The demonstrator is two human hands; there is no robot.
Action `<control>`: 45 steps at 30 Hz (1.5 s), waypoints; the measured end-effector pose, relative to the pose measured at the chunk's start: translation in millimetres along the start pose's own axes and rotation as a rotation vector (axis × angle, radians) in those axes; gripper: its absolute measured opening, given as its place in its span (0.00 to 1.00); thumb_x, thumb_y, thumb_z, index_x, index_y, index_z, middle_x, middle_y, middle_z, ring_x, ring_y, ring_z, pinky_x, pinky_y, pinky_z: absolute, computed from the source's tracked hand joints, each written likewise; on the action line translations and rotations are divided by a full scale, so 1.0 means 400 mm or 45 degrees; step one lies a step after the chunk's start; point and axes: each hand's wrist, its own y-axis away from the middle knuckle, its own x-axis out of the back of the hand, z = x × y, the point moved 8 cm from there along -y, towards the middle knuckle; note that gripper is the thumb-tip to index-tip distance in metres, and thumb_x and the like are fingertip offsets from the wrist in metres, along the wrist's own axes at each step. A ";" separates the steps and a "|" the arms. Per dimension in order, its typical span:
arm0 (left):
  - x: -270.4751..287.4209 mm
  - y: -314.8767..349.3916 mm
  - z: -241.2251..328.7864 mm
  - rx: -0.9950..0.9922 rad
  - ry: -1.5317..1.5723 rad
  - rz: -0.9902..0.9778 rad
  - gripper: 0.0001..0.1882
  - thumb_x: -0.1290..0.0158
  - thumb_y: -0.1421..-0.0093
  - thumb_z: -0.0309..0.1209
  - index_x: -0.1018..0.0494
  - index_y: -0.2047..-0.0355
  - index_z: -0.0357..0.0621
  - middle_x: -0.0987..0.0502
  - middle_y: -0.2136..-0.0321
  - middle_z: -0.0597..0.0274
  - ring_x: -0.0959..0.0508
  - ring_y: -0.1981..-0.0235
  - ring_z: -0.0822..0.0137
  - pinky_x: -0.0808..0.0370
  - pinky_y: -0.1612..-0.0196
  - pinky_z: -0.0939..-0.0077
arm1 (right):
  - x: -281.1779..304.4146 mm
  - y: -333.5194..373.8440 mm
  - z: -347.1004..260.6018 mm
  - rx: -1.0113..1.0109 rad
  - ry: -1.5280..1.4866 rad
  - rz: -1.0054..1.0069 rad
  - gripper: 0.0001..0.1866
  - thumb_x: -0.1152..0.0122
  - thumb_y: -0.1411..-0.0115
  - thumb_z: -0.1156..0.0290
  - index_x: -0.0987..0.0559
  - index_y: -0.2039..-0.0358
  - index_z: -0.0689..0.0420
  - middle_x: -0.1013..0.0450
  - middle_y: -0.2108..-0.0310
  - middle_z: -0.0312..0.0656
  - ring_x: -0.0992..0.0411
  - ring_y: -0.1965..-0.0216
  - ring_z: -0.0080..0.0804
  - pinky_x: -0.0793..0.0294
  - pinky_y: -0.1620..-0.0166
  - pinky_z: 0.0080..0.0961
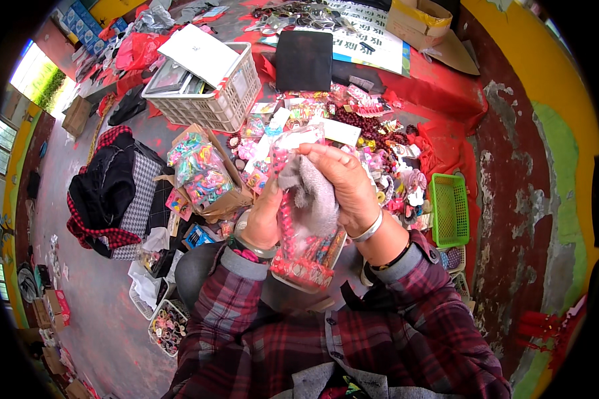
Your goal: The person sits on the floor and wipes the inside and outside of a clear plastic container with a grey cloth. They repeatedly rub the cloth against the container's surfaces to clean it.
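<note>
This looks like a worn storeroom or sorting room for small goods, with a peeling wall (532,166) on the right and windows (3,136) at the far left. Trinkets (378,136) lie heaped near a plastic crate (226,110), a cardboard box (227,205) of bright packets (203,176) and a green basket (449,207).

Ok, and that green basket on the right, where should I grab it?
Probably pinch the green basket by its right long rim, coming down from above: its open top faces up, and loose trinkets crowd its left side.
</note>
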 end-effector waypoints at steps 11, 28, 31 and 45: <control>-0.005 -0.002 0.003 -0.010 0.042 0.165 0.29 0.64 0.33 0.33 0.57 0.35 0.42 0.34 0.48 0.53 0.31 0.48 0.64 0.33 0.45 0.72 | -0.098 0.062 -0.055 0.871 1.666 0.002 0.20 0.44 0.45 0.72 0.26 0.50 0.62 0.28 0.79 0.53 0.26 0.78 0.40 0.28 0.73 0.29; 0.029 -0.022 -0.010 0.130 -0.300 0.081 0.14 0.53 0.38 0.25 0.32 0.52 0.36 0.27 0.58 0.63 0.27 0.59 0.74 0.29 0.54 0.79 | -0.038 0.022 -0.051 0.534 1.616 -0.055 0.10 0.47 0.47 0.66 0.19 0.70 0.54 0.28 0.80 0.52 0.28 0.77 0.51 0.28 0.73 0.37; 0.023 -0.023 0.001 0.054 -0.522 0.055 0.13 0.54 0.37 0.28 0.32 0.53 0.35 0.27 0.61 0.66 0.28 0.61 0.78 0.29 0.57 0.82 | -0.025 0.010 -0.045 0.443 1.587 -0.132 0.11 0.47 0.45 0.64 0.19 0.69 0.55 0.28 0.78 0.52 0.27 0.76 0.47 0.28 0.71 0.34; 0.068 -0.027 -0.051 0.267 -0.133 0.168 0.16 0.56 0.34 0.32 0.35 0.50 0.36 0.27 0.58 0.62 0.25 0.61 0.73 0.26 0.59 0.79 | -0.064 0.026 -0.055 0.970 2.074 -0.113 0.19 0.47 0.43 0.69 0.28 0.50 0.58 0.29 0.59 0.51 0.30 0.54 0.47 0.31 0.52 0.34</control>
